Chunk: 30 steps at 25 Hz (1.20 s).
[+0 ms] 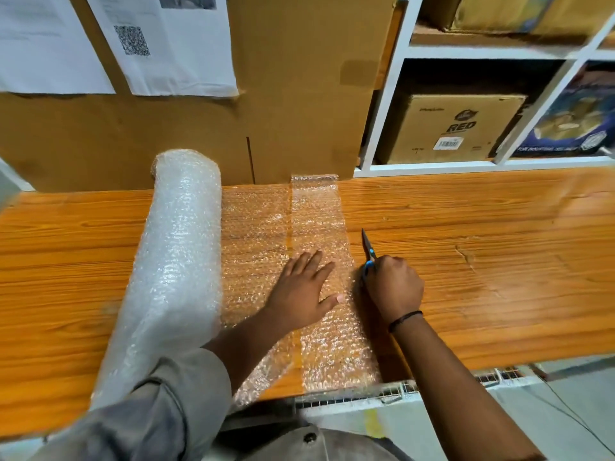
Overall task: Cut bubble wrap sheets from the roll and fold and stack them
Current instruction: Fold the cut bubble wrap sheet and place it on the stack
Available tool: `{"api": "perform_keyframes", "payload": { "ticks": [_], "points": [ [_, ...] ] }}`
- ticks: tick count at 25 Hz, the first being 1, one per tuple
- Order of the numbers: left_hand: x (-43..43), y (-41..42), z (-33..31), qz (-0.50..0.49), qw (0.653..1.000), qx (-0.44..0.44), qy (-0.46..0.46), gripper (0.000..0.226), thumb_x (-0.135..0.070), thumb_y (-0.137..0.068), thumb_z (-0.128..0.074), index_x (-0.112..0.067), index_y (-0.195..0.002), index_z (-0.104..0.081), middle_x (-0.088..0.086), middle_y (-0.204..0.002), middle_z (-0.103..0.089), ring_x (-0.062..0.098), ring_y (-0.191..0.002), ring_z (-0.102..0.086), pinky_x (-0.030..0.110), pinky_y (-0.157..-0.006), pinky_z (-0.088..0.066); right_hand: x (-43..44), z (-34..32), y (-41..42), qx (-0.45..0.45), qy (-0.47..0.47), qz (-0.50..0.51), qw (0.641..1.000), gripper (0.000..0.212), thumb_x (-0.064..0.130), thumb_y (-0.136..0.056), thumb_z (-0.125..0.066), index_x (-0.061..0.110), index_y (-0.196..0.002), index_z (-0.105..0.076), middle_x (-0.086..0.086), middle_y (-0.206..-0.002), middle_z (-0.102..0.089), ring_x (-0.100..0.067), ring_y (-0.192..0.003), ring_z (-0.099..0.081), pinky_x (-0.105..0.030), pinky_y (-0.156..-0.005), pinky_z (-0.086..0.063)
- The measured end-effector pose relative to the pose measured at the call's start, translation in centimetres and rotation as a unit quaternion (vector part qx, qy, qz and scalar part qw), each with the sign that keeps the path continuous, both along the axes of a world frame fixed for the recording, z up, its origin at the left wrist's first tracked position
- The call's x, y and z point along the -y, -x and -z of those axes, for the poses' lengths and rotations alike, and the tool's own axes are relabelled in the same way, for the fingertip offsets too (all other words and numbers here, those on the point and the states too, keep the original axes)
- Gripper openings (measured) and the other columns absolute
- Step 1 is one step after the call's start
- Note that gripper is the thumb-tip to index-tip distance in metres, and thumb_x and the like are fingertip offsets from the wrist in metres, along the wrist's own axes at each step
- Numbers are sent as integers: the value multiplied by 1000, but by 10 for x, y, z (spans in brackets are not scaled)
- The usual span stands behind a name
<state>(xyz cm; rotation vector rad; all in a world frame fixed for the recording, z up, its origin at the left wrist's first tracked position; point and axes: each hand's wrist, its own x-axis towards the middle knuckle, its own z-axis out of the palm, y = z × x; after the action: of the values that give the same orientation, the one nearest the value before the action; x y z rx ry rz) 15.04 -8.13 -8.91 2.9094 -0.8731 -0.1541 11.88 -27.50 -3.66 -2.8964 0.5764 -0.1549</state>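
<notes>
We look down on a long orange wooden table point(466, 261). Behind it at the right stands a white shelf unit point(392, 94); its middle compartment holds a cardboard box printed "RED" point(456, 128), and the compartment above holds another carton point(499, 15). Tall cardboard panels point(299, 94) lean along the table's back edge, with a printed sheet bearing a QR code point(159, 44) fixed to them. A thick bubble wrap roll point(176, 261) lies on the table at the left, its unrolled sheet point(253, 227) spread flat to the right. A narrow strip of bubble wrap point(319, 207) lies just beside that sheet, a thin line of bare wood between them. Our left hand point(306, 287) presses flat, fingers straight, across sheet and strip. Our right hand point(394, 287), a dark band on its wrist, is curled around blue-handled scissors point(367, 251), blades together and pointing away, just right of the strip.
</notes>
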Motion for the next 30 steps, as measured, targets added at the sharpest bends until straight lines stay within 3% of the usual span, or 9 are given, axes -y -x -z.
{"api": "perform_keyframes", "payload": {
  "ticks": [4,7,11,14,17,21,25,30],
  "points": [
    [20,-4,-4,-35,999,-10,-16,79,-72,-100,-20,-28,-164,-5,8,-172,5,31,-158,1,48,-125,4,24,-9,14,-51,39,-34,997,23,24,-102,-53,8,-105,-70,-12,-103,-72,-36,-93,-72,-34,-64,-42],
    [28,3,-8,-59,998,-14,-5,77,-68,-102,-25,-26,-165,-7,9,-172,4,31,-158,1,49,-126,1,35,-4,30,0,49,-100,994,23,22,-97,-56,6,-103,-73,-14,-101,-70,-38,-94,-68,-37,-64,-49],
    [29,44,-5,-78,995,4,65,69,-59,-104,-38,-27,-163,-20,5,-172,-7,27,-158,-6,45,-128,-3,34,18,65,111,-12,-288,951,13,25,-93,-65,18,-91,-75,-4,-92,-68,-29,-88,-60,-38,-72,-47],
    [20,80,4,-63,991,19,114,61,-52,-105,-42,-28,-160,-31,1,-170,-18,24,-158,-12,45,-129,-8,34,41,90,111,-33,-381,917,16,26,-95,-60,19,-97,-75,-2,-97,-68,-28,-91,-59,-40,-73,-47],
    [18,106,16,-5,993,24,119,59,-53,-105,-36,-29,-158,-36,-2,-168,-25,21,-157,-14,45,-129,-7,42,55,101,102,-29,-390,914,20,26,-94,-57,19,-102,-74,-2,-108,-69,-29,-99,-61,-41,-75,-49],
    [26,98,15,-9,998,34,59,59,-55,-105,-26,-35,-160,-29,-7,-168,-19,26,-158,-4,46,-127,4,45,52,111,130,-41,-404,904,21,25,-95,-58,20,-108,-73,-1,-118,-69,-27,-109,-61,-39,-78,-46],
    [35,60,1,-32,999,22,-7,55,-50,-109,-28,-37,-162,-22,-7,-170,-15,30,-158,5,51,-127,4,48,52,126,118,-45,-445,887,28,30,-94,-58,20,-117,-69,-2,-130,-65,-27,-126,-55,-42,-88,-48],
    [42,43,-8,-47,999,-4,-25,54,-46,-110,-31,-37,-162,-19,-7,-171,-12,30,-158,9,52,-127,5,55,59,136,31,21,-481,876,65,61,-90,-59,19,-140,-57,-8,-152,-52,-31,-142,-44,-49,-105,-42]
  ]
}}
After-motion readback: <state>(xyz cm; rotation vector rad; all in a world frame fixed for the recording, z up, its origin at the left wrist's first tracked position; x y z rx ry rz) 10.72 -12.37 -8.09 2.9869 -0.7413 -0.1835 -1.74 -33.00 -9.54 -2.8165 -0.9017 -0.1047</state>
